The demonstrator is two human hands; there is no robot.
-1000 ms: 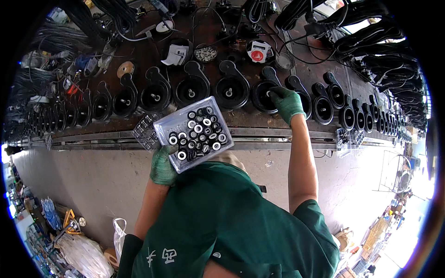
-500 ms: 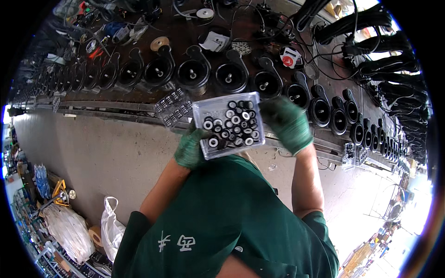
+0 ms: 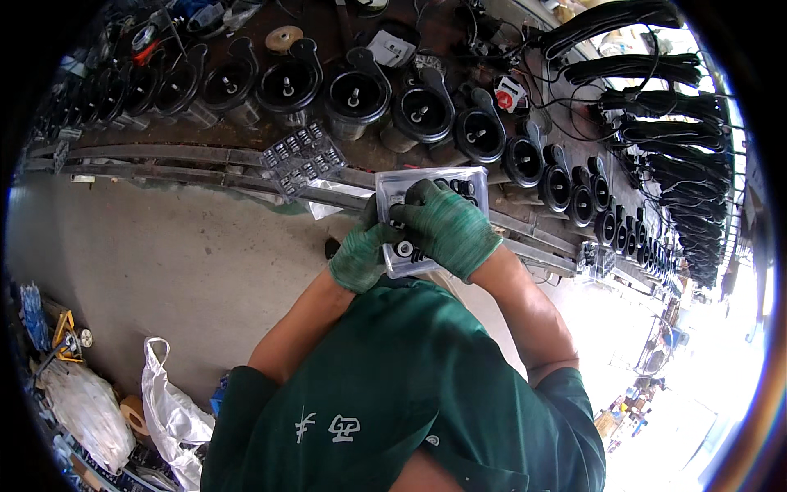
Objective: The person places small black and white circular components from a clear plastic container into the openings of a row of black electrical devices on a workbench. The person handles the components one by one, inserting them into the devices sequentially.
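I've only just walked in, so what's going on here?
The person's gloved left hand grips a clear plastic box; the right hand covers part of its opening, over black-and-white rings. Whether it holds one is hidden. Black round housings stand in a row along the bench, and neither hand touches them.

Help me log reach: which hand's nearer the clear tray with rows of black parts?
Left: left hand is below-right of the clear tray in the picture; right hand is farther right.
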